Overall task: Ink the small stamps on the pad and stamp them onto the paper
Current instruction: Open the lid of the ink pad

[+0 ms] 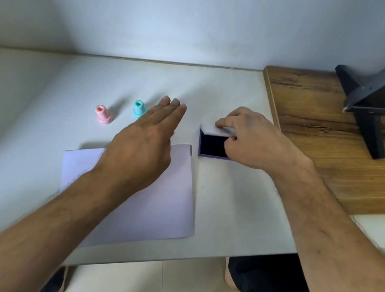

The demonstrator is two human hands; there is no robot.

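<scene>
A pink stamp (103, 114) and a teal stamp (139, 108) stand upright on the white table (26, 119), behind a pale sheet of paper (165, 202). To the paper's right lies a purple ink pad (208, 145) with its dark pad exposed. My right hand (248, 137) grips the pad's raised lid (214, 129) at its far edge. My left hand (147, 138) hovers flat, fingers together and stretched, over the paper's top edge, just right of the teal stamp and holding nothing.
A brown wooden board (315, 130) adjoins the table on the right, carrying a dark stand with a tablet (382, 100). A pale wall rises right behind the table. My legs and tiled floor show below the table's near edge.
</scene>
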